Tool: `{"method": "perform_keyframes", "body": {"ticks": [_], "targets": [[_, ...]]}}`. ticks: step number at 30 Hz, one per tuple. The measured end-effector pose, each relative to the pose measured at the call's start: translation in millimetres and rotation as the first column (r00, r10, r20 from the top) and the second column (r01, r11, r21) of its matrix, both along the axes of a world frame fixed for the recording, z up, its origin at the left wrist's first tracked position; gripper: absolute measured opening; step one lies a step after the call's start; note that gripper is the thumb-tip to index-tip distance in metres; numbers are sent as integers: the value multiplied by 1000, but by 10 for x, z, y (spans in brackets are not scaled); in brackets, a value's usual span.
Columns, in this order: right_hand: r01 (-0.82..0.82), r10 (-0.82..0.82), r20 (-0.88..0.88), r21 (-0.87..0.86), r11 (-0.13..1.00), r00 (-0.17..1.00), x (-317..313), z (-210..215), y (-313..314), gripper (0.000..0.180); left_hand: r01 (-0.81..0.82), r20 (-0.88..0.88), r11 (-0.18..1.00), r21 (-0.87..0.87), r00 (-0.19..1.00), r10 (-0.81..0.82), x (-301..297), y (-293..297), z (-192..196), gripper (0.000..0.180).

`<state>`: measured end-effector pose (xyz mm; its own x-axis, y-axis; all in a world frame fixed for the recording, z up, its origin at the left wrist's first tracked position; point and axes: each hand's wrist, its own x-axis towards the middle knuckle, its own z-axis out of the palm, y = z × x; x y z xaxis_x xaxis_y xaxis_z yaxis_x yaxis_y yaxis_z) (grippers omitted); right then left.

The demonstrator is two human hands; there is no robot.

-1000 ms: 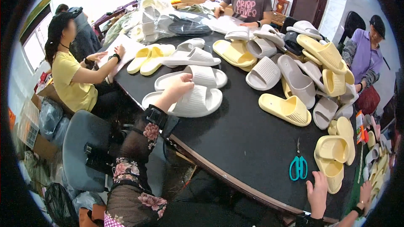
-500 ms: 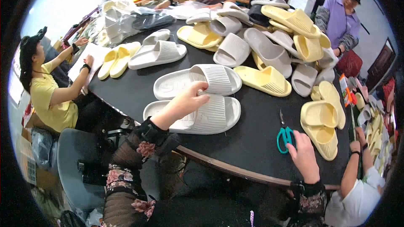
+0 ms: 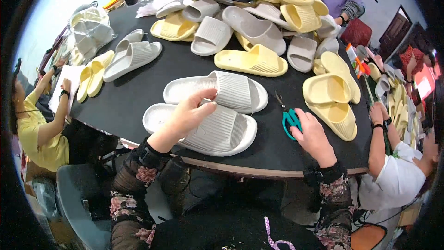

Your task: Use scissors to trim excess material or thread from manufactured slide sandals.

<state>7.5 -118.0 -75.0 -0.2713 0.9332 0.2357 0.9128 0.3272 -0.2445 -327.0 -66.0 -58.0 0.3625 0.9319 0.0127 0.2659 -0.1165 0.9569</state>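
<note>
Two pale grey ribbed slide sandals lie side by side on the black round table [image 3: 120,97] in front of me. My left hand [image 3: 187,115] rests on the strap of the nearer sandal [image 3: 217,134], fingers curled over it and brushing the farther sandal [image 3: 231,90]. My right hand [image 3: 312,134] lies on the table with its fingers on the teal handles of a pair of scissors [image 3: 289,119], whose blades point away from me. Both forearms wear dark floral sleeves.
Many grey and yellow sandals are heaped across the far half of the table [image 3: 259,23]; two yellow ones [image 3: 333,99] lie right of the scissors. A person in yellow sits at the left [image 3: 32,129], another in white at the right [image 3: 393,176], others at the far side.
The view has swung down and closer to the table. My right hand has moved up onto the table to the scissors. My left hand has stayed on the near grey sandal.
</note>
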Motion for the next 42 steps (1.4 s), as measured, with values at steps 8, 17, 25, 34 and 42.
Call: {"method": "perform_keyframes", "body": {"ticks": [8, 17, 25, 34, 42], "targets": [[63, -290, -637, -354, 933, 714, 214, -2, 1, 40, 105, 171, 992, -62, 981, -94, 366, 43, -38, 42], [-263, -290, -936, -337, 904, 201, 289, 441, -203, 63, -42, 442, 986, -161, 890, 110, 125, 111, -33, 27], [-399, -45, -996, -72, 914, 77, 114, 627, -125, 84, -23, 414, 973, -231, 902, 120, 99, 59, 19, 30], [-353, -129, -950, -228, 907, 284, -52, 563, 104, 61, 103, -132, 988, -118, 984, -119, 185, 82, 92, 56], [-198, -80, -860, -205, 959, 504, -125, 70, 558, 58, 258, 91, 921, -292, 966, -242, 282, 200, -10, 62]]}}
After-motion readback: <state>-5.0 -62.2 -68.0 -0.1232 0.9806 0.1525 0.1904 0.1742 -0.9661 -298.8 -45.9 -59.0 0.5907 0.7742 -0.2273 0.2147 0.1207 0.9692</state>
